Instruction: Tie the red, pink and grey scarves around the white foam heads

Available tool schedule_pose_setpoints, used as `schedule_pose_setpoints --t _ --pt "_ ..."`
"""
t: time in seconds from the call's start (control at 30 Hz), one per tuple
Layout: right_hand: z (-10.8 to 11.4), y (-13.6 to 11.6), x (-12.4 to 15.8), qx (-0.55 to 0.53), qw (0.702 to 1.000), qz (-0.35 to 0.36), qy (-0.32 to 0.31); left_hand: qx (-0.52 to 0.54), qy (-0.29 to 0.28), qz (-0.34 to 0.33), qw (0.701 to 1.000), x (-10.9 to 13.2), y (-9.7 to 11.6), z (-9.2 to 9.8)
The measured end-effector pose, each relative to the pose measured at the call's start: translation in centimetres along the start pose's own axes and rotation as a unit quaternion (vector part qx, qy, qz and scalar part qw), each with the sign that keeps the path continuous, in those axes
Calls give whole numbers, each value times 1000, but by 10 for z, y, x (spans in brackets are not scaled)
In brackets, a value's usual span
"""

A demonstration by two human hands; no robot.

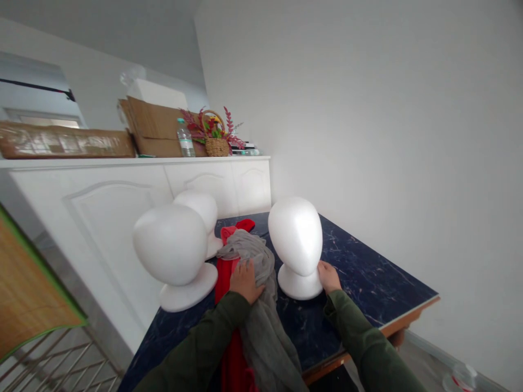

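Observation:
My left hand [244, 281] rests flat on a grey scarf [261, 305] that lies over a red cloth [232, 348] on the dark marbled table [368, 277]. Its fingers lie spread on the fabric. My right hand [328, 275] touches the base of the nearest white foam head [296, 242], fingers against its right side. Two more white foam heads stand to the left: a large one [174, 253] and one behind it [202, 209].
A white cabinet [134, 179] runs along the left behind the table, carrying cardboard boxes [153, 128], a water bottle [186, 139] and a flower basket [216, 136]. A metal rack [53, 359] stands at lower left. A white wall is at right.

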State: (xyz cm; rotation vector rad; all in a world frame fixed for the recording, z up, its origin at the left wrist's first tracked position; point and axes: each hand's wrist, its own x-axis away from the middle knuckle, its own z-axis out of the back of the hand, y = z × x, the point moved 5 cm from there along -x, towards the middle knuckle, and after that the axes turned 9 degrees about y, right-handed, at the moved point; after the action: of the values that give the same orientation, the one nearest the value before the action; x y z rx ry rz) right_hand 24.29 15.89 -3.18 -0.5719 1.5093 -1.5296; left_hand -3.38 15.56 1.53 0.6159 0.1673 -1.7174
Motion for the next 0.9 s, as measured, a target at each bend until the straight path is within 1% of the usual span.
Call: schedule_pose_setpoints --t 0.07,0.1,0.13,0.23,0.37,0.4,0.47,0.53,0.57,0.6,0.63,0.67,0.7,0.73,0.77,0.8,0.83,0.9 --pt "5 -3 2 60 998 16 31 -10 -23 13 1000 4 -16 -1" --pt "8 -4 3 88 995 23 43 8 -25 17 1000 7 -21 -2" --pt "10 -6 4 113 992 30 50 36 -19 24 999 8 -24 -2" --pt "16 -10 7 175 981 44 65 125 25 60 990 11 -29 -1" --pt "27 -15 11 227 968 55 90 195 61 96 974 12 -30 -1" --pt "32 -17 14 231 964 60 113 213 73 100 969 13 -31 -1" --pt "44 -22 28 220 955 73 186 250 103 105 957 13 -33 0" --pt "54 -27 55 181 946 80 257 284 136 112 943 15 -35 0" --pt "54 -29 73 154 947 82 269 298 152 117 935 16 -36 0" --pt "50 -30 91 130 954 83 257 312 168 122 927 17 -37 -1" --pt "41 -33 109 104 966 90 221 323 181 126 920 18 -38 -1" --pt "28 -36 127 87 978 101 163 333 191 130 914 19 -38 -1" --pt "12 -40 143 86 985 116 91 342 199 132 909 20 -39 -1" --pt "-5 -45 157 97 986 137 22 353 207 131 903 21 -38 0" --pt "-20 -50 169 115 980 157 -38 365 215 128 896 22 -38 0" --pt "-34 -55 177 137 971 177 -84 377 225 122 890 23 -37 1" --pt "-45 -60 181 158 962 193 -113 388 236 113 884 24 -37 2" --pt "-60 -67 181 198 950 200 -138 398 268 88 873 26 -36 5"
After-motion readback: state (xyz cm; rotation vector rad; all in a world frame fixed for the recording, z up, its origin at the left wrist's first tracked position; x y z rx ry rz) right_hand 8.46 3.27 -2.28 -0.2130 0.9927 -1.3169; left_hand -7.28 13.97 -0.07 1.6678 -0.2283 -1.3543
